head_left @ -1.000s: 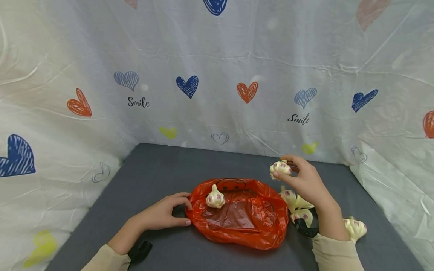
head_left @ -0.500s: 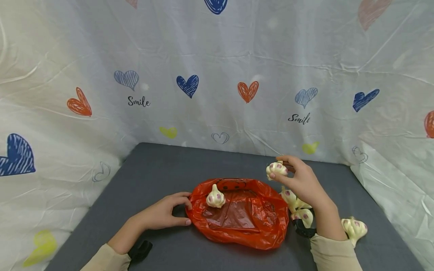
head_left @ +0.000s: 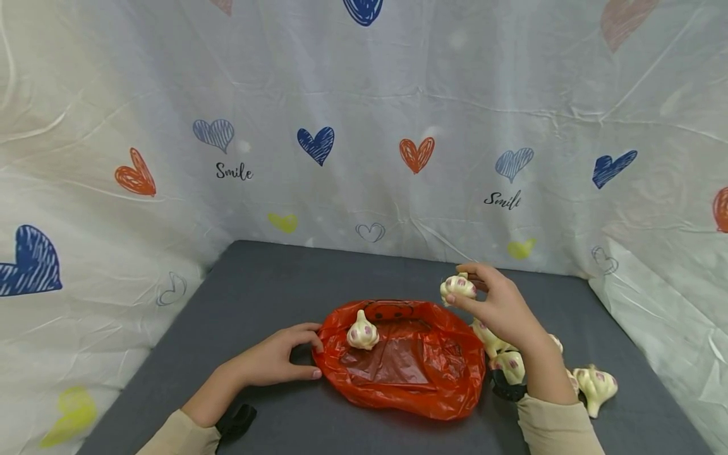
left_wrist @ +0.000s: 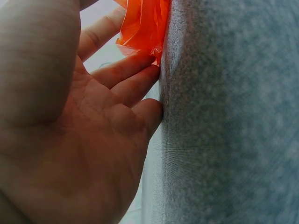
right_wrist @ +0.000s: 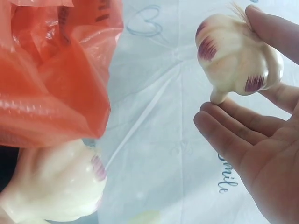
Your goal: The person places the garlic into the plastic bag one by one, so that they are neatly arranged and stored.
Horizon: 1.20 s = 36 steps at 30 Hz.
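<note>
A red plastic bag (head_left: pixel 392 395) sits on the dark table with its mouth spread upward. Inside its left part lies one garlic bulb (head_left: pixel 363 333), white with purple marks. My left hand (head_left: pixel 270 360) rests at the bag's left rim; in the left wrist view its extended fingers (left_wrist: pixel 124 70) touch the red plastic. Above the table, behind the bag's right end, my right hand (head_left: pixel 503 309) pinches another garlic bulb (right_wrist: pixel 236 56) between thumb and fingertips. The right wrist view shows roots at one end of this bulb and a short stem at the other.
Several more garlic bulbs (head_left: pixel 510 366) lie beside the bag's right side, partly hidden by my right forearm. Farther right is a separate garlic bulb (head_left: pixel 594 387). A white curtain (head_left: pixel 364 189) printed with hearts hangs behind and around the dark table (head_left: pixel 284 272).
My right hand has moved slightly left toward the bag with the garlic bulb in its fingers. The left hand and the bag have stayed in place.
</note>
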Each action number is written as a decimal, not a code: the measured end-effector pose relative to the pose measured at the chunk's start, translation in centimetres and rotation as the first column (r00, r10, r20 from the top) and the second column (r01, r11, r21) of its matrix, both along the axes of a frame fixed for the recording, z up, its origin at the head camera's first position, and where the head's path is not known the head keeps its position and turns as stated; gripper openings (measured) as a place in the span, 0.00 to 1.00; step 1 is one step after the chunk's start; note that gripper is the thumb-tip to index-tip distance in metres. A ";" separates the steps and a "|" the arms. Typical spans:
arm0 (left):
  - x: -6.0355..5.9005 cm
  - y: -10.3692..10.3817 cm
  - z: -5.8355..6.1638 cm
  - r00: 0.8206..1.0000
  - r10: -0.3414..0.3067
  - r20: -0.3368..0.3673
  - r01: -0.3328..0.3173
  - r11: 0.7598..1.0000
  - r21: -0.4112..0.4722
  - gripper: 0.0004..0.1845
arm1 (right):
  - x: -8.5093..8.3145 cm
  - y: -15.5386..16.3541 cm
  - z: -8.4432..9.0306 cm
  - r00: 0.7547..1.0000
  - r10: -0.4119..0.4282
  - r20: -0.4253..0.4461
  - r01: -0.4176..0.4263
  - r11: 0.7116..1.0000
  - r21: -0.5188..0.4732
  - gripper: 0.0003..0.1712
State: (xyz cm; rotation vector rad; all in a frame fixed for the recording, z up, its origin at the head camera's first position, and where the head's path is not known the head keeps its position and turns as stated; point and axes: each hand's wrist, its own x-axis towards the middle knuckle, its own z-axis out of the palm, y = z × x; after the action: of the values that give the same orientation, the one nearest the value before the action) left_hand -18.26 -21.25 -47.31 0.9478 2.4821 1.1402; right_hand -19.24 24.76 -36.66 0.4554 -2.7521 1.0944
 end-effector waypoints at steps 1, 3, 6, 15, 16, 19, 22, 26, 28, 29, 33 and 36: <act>0.0 0.0 0.0 1.000 -0.001 0.001 0.001 1.000 0.001 0.14 | 0.0 -0.1 0.0 1.000 0.004 0.000 -0.004 1.000 -0.001 0.39; 0.0 0.0 0.0 1.000 -0.002 0.003 0.002 1.000 0.002 0.14 | -0.1 -0.2 -0.1 1.000 0.010 0.001 -0.010 1.000 -0.003 0.39; 0.0 0.0 0.0 1.000 -0.003 0.004 0.003 1.000 0.002 0.14 | -0.1 -0.5 -0.3 1.000 0.015 0.007 -0.015 1.000 -0.004 0.39; -0.1 0.0 -0.2 1.000 -0.006 0.002 0.006 1.000 0.002 0.14 | 0.1 -1.0 -0.4 1.000 0.019 0.018 -0.019 1.000 -0.003 0.39; -0.1 0.0 -0.2 1.000 -0.006 0.001 0.006 1.000 0.002 0.14 | 0.1 -1.0 -0.4 1.000 0.022 0.021 -0.021 1.000 -0.003 0.39; -0.1 0.0 -0.2 1.000 -0.008 0.007 0.008 1.000 0.004 0.14 | 0.1 -1.3 -0.6 0.999 0.030 0.026 -0.030 1.000 -0.008 0.39; -0.1 0.0 -0.2 1.000 -0.009 0.015 0.009 1.000 0.005 0.14 | 0.0 -1.6 -0.9 0.999 0.035 0.023 -0.035 0.999 -0.011 0.39; -0.1 0.0 -0.3 1.000 -0.007 0.023 0.007 1.000 0.003 0.14 | -0.2 -2.0 -1.2 0.999 0.043 0.021 -0.043 0.999 -0.007 0.39; 0.0 0.0 -0.2 1.000 -0.005 0.022 0.005 1.000 0.003 0.14 | -0.3 -2.2 -1.3 0.998 0.051 0.022 -0.051 0.999 -0.009 0.39; 0.0 0.0 -0.2 1.000 -0.005 0.020 0.005 1.000 0.002 0.13 | -0.3 -2.3 -1.4 0.998 0.055 0.023 -0.055 0.998 -0.011 0.39; 0.0 0.0 -0.1 1.000 -0.002 0.018 0.002 1.000 0.006 0.13 | -0.4 -2.8 -1.5 0.997 0.075 0.023 -0.074 0.997 -0.020 0.39; 0.0 0.0 -0.1 1.000 -0.002 0.015 0.001 1.000 0.007 0.13 | -0.4 -3.2 -1.6 0.996 0.084 0.025 -0.084 0.996 -0.021 0.38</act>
State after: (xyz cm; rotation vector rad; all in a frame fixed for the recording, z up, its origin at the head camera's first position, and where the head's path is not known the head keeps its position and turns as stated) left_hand -18.27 -21.28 -47.37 0.9391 2.4668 1.1515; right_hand -19.65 21.57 -38.25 0.5630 -2.7645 1.1535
